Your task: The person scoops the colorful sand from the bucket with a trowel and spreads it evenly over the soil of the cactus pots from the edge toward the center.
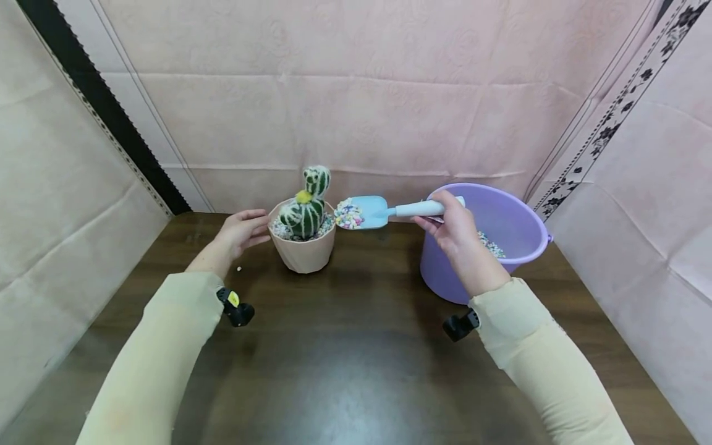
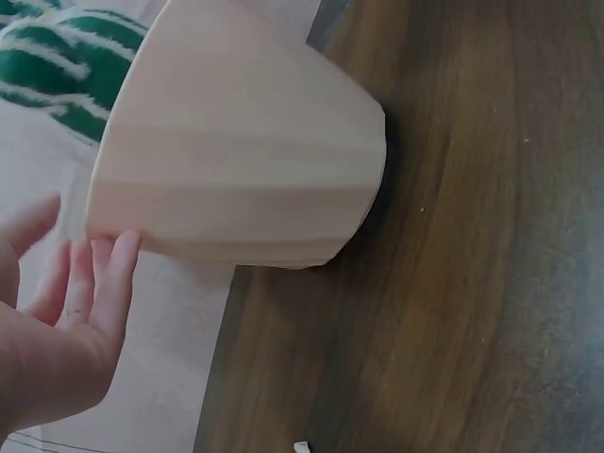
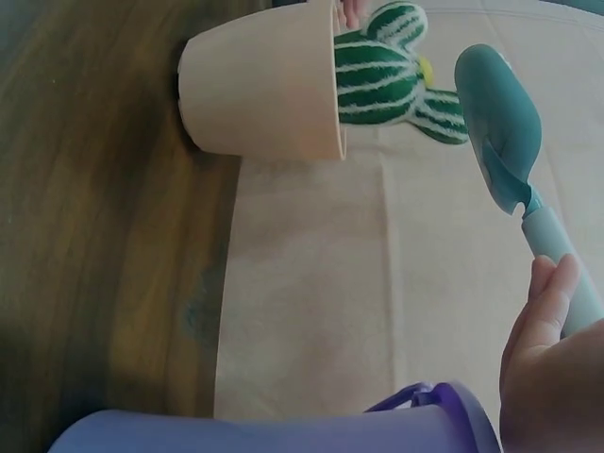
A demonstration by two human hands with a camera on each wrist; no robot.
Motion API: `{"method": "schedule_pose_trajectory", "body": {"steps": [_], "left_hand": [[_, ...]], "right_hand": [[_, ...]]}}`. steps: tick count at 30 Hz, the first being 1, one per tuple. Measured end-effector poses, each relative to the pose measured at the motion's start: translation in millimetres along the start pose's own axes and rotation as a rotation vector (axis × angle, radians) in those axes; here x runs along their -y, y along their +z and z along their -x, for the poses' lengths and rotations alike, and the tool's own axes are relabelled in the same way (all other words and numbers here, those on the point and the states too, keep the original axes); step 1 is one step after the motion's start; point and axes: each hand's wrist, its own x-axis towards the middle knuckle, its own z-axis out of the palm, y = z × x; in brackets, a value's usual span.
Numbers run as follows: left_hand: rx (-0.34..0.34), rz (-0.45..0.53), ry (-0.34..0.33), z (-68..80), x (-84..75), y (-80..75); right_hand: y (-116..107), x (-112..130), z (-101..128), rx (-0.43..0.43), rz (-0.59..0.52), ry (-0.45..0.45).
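A green-and-white cactus (image 1: 308,216) with a yellow flower stands in a pale beige pot (image 1: 303,254) with small pebbles round its base. My left hand (image 1: 245,232) touches the pot's left side with its fingertips, the fingers fairly straight. In my right hand (image 1: 457,232) I grip the pale handle of a light blue trowel (image 1: 374,211). Colourful pebbles (image 1: 348,214) lie on its blade, whose tip is close to the pot's right rim. In the right wrist view the trowel (image 3: 500,123) is raised above the pot's rim level, near the cactus.
A purple bucket (image 1: 445,272) with pebbles (image 1: 491,245) inside stands on the right, beneath my right hand. One small white pebble (image 1: 239,269) lies on the brown wooden table (image 1: 345,358) left of the pot. Pale cloth (image 1: 356,117) hangs behind and along both sides.
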Motion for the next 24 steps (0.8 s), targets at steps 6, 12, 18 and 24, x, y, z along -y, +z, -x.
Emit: {"method": "schedule_pose_trajectory", "body": {"steps": [6,12,18,24], "left_hand": [[-0.006,0.02,-0.057,4.2,5.8,0.1],[-0.045,0.003,-0.071,8.8,2.4,3.5],[-0.091,-0.007,-0.108,12.1,0.3,6.5],[-0.073,-0.061,-0.112,12.5,0.4,8.0]], "right_hand": [[6,-10,0,0.007,0.01,0.025],[13,-18,2,0.021,0.035,0.034],[16,-31,1,0.014,0.076,0.017],[17,-46,-2,-0.019,0.114,0.015]]}}
